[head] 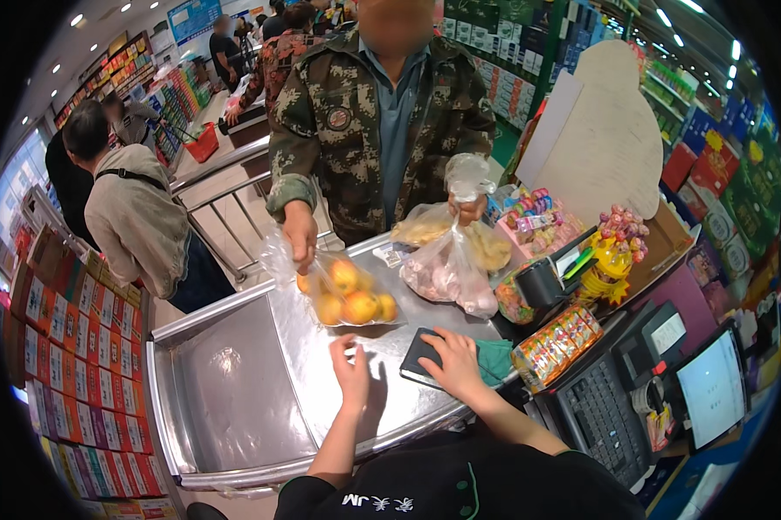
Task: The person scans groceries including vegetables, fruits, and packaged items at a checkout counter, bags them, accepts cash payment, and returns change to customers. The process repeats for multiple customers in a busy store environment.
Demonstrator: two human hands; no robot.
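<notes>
My left hand (350,373) hovers over the stainless steel counter (234,403), thumb and fingers slightly apart with nothing between them. Just beyond its fingertips sits a clear plastic bag of orange-yellow fruit (360,307), its neck held by the right hand (300,234) of a person across the counter. My right hand (454,361) rests, fingers spread, on a black notebook-like object (423,357). A green cloth (494,361) lies beside it. The other person's left hand (469,209) holds up knotted plastic bags, one with pinkish contents (439,276) and one with yellowish contents (494,247).
At right stand a boxed row of snacks (557,348), a black holder with pens (540,283), a lollipop stand (603,260), a keyboard (601,413) and a monitor (712,387). Stacked cartons (81,370) border the left side. A metal railing (224,208) runs behind the counter.
</notes>
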